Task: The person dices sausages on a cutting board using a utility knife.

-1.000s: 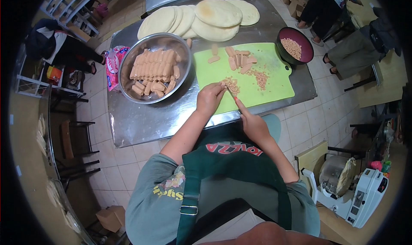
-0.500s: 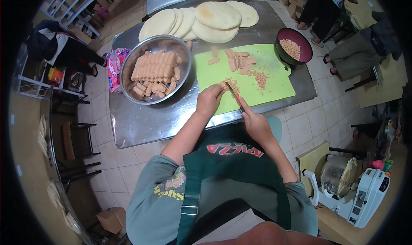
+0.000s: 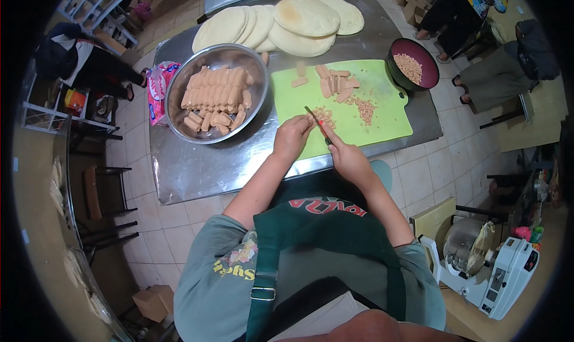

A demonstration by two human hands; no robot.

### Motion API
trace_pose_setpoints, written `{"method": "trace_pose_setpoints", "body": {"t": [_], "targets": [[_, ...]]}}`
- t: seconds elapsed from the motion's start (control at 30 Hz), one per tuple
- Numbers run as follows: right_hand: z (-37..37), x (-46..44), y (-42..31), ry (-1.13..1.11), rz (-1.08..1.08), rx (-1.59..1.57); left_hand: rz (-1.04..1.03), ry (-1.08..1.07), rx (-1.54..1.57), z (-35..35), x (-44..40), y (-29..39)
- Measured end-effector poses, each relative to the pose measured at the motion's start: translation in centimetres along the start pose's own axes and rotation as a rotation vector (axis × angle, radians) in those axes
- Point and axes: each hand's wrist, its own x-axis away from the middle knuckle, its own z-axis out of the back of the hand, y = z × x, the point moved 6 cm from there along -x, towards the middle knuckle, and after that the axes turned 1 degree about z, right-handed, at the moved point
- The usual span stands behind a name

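My right hand (image 3: pixel 351 160) is closed round the handle of a knife (image 3: pixel 318 123), its blade over the near left part of a green cutting board (image 3: pixel 382 116). Beside the blade, my left hand (image 3: pixel 293 138) presses its fingers together on a sausage piece, mostly hidden by the fingertips. Diced sausage (image 3: pixel 324 117) lies right by the blade, and a second small heap (image 3: pixel 365 110) is further right. Several cut sausage lengths (image 3: pixel 336 81) rest at the board's far side. To the left, a steel bowl (image 3: pixel 261 105) holds a stack of sausages (image 3: pixel 216 89) and loose shorter pieces.
Flat round breads (image 3: pixel 305 16) overlap along the far side of the metal table (image 3: pixel 197 174). A dark bowl (image 3: pixel 430 67) of diced sausage stands at the board's right corner. Pink packaging (image 3: pixel 158 90) lies left of the steel bowl. A white slicing machine (image 3: pixel 508 276) is at lower right; people stand beyond.
The knife has lifted and shifted slightly left and toward the far side, with its blade turned more to the left. My left hand stays nearly in place.
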Motion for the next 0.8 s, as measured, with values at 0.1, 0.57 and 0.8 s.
{"method": "trace_pose_setpoints", "body": {"t": [0.1, 0.57, 0.8], "targets": [[-0.1, 0.4, 0.0, -0.022, -0.023, 0.015, 0.01, 0.004, 0.002, 0.1, 0.1, 0.2], [1.2, 6.4, 0.2, -0.08, -0.169, 0.083, -0.033, 0.027, -0.014, 0.1, 0.3, -0.2], [1.3, 3.8, -2.0, 0.022, -0.092, 0.143, -0.055, 0.032, -0.027, 0.3, 0.3, 0.1]]}}
